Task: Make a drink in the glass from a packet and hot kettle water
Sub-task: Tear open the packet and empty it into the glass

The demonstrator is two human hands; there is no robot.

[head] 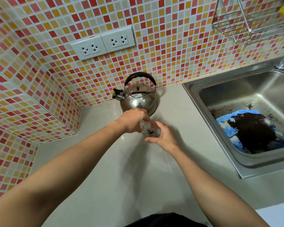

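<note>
from the head camera i look down at a pale grey countertop [115,169] set in a corner of red, orange and cream mosaic tile wall [39,71]. both of my bare forearms reach forward to a clear drinking glass [150,129] that stands on the counter, just in front of a steel whistling kettle [137,97]. my left hand [133,122] is over the top of the glass with its fingers curled downward around the rim area; i cannot tell whether it grips the glass itself or a packet, since nothing of a packet shows clearly. my right hand [165,138] cups the glass's near right side, fingers wrapped against its wall, steadying it. something dark sits inside the glass near the bottom. the kettle has a black arched handle and a black-capped spout pointing left; it stands upright against the back wall, almost touching the glass. two white double sockets [103,44] are on the wall above it. to the right is a stainless sink [195,99] holding a blue cloth [225,123] covered with dark grounds [252,130]. a wire rack [246,22] hangs at top right.
</note>
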